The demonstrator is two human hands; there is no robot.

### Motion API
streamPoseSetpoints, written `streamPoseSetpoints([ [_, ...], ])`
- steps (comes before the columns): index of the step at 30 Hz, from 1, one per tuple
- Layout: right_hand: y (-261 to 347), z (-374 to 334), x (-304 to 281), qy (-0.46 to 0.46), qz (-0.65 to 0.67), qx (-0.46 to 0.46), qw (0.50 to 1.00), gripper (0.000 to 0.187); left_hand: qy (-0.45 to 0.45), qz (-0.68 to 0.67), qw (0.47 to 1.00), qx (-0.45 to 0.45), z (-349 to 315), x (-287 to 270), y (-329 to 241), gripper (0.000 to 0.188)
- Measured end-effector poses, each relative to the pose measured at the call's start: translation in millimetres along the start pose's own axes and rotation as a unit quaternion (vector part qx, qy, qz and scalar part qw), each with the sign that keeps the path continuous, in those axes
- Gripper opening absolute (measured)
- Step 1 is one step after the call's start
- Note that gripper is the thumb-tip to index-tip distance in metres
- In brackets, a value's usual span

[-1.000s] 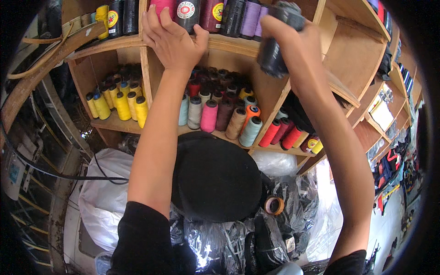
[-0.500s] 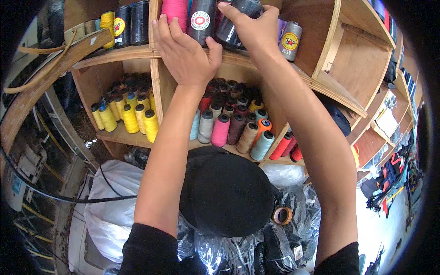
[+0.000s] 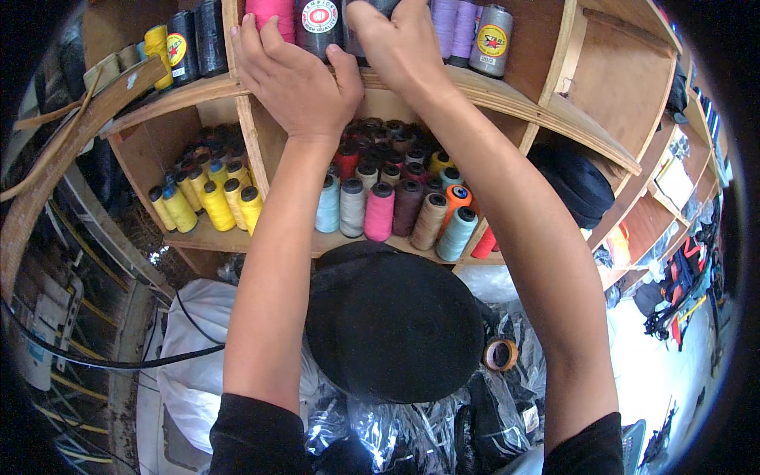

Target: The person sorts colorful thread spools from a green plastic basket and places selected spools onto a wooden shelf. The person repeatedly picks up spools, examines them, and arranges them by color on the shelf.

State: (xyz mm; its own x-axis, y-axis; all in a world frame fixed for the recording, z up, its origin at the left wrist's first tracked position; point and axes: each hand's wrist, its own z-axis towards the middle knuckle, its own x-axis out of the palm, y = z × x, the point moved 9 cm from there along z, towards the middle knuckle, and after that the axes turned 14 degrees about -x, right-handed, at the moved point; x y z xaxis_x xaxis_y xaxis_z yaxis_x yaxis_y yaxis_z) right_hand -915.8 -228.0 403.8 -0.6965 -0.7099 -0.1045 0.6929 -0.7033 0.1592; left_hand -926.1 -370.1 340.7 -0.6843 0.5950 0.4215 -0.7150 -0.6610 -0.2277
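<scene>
We're resting our left hand (image 3: 301,87), fingers apart, against the pink spool (image 3: 271,19) and dark spool (image 3: 322,30) standing on the upper shelf (image 3: 507,100), probably steadying them; our right hand (image 3: 400,47) is curving alongside, its grip cut off, so we cannot tell.

Pink thread cone (image 3: 271,20), upright at eleven o'clock; labelled black cone (image 3: 321,24) upright just clockwise; dark spool (image 3: 381,7) at twelve, mostly hidden.

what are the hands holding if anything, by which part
The left hand shows no clear grip: fingers at the pink spool, thumb low by the black spool. The right hand is at a dark spool; the frame hides its hold.
</scene>
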Motion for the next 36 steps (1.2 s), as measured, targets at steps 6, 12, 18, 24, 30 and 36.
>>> streamPoseSetpoints([
  [6,-1,-14,-13,-0.016,-0.121,-0.024,0.992,0.070,0.037,0.025,0.999,-0.017,2,2,0,0.083],
  [12,-7,-12,-11,0.008,-0.127,0.058,0.990,0.093,0.096,0.065,0.993,-0.019,4,6,-2,0.085],
  [18,-10,-14,-10,0.021,-0.096,0.094,0.991,0.096,0.117,0.072,0.990,-0.021,-1,3,-1,0.085],
  [24,-27,-12,-6,0.026,-0.015,0.118,0.993,0.086,0.121,0.081,0.989,-0.024,2,3,0,0.087],
  [30,-22,-8,-7,0.078,-0.068,0.093,0.990,0.079,0.150,0.075,0.985,-0.045,8,-1,-3,0.088],
  [36,-36,-19,-7,0.067,-0.018,0.125,0.990,0.094,0.227,0.086,0.965,-0.098,5,1,-2,0.086],
])
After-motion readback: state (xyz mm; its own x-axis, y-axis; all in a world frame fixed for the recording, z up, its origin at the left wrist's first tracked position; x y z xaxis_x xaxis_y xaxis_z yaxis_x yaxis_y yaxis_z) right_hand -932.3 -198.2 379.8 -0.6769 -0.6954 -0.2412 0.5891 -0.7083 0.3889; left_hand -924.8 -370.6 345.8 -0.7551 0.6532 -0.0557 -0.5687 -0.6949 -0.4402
